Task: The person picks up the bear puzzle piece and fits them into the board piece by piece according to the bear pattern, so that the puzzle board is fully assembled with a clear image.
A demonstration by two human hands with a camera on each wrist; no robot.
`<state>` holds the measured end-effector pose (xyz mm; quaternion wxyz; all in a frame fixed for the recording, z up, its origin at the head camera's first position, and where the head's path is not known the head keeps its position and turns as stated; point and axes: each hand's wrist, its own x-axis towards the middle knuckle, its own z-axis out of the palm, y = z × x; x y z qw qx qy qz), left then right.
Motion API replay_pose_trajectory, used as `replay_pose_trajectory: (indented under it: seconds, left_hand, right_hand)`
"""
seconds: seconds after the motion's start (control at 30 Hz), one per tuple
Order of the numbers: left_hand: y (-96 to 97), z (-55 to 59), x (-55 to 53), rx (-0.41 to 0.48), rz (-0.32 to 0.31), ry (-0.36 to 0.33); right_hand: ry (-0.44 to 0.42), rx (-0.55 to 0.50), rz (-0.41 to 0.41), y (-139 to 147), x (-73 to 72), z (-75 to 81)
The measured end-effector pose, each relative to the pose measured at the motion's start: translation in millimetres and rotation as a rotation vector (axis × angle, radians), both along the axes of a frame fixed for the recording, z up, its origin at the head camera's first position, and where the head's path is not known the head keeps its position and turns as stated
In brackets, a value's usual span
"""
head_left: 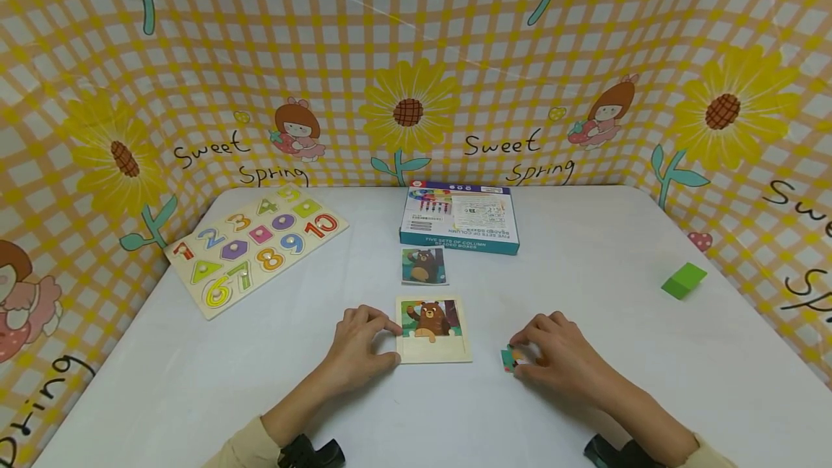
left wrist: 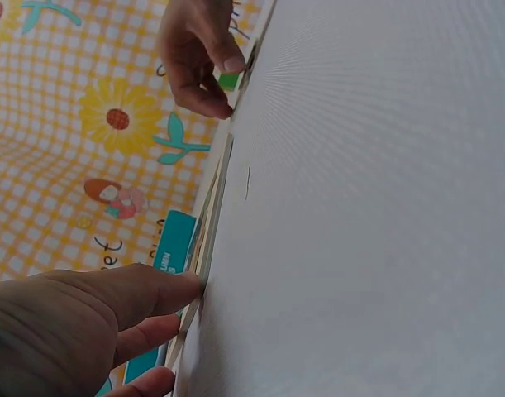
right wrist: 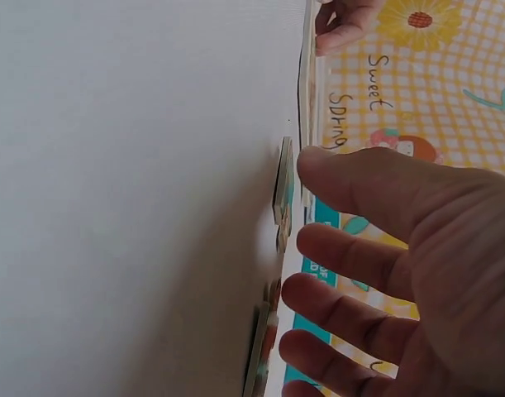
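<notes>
My left hand (head_left: 359, 349) touches the left edge of a wooden puzzle board (head_left: 434, 352), its thumb by the near corner and a fingertip farther up the side. Pieces of a brown bear picture (head_left: 430, 318) fill the upper part of the board; the lower strip is bare wood. To the right, my right hand (head_left: 560, 356) hovers low over loose puzzle pieces (head_left: 508, 360), its fingers spread around them. The right wrist view shows one flat piece (right wrist: 283, 186) near the thumb and another (right wrist: 258, 351) below the fingertips.
Behind the board lies a small bear picture card (head_left: 424, 266), then a teal box (head_left: 458, 219). A wooden number board (head_left: 260, 244) lies at the back left, and a green block (head_left: 685, 281) sits far right. Checked cloth (head_left: 416, 20) rises around the white table.
</notes>
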<state>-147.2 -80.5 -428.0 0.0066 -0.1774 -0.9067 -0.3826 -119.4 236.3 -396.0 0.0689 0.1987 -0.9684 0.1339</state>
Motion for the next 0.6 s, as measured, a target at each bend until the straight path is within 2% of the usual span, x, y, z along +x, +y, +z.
replay_pose_trajectory:
  seconds: [0.6]
  left_hand:
    - [0.2, -0.5, -0.4, -0.008, 0.0, -0.01]
  right_hand:
    - [0.015, -0.008, 0.022, 6.3, 4.3, -5.2]
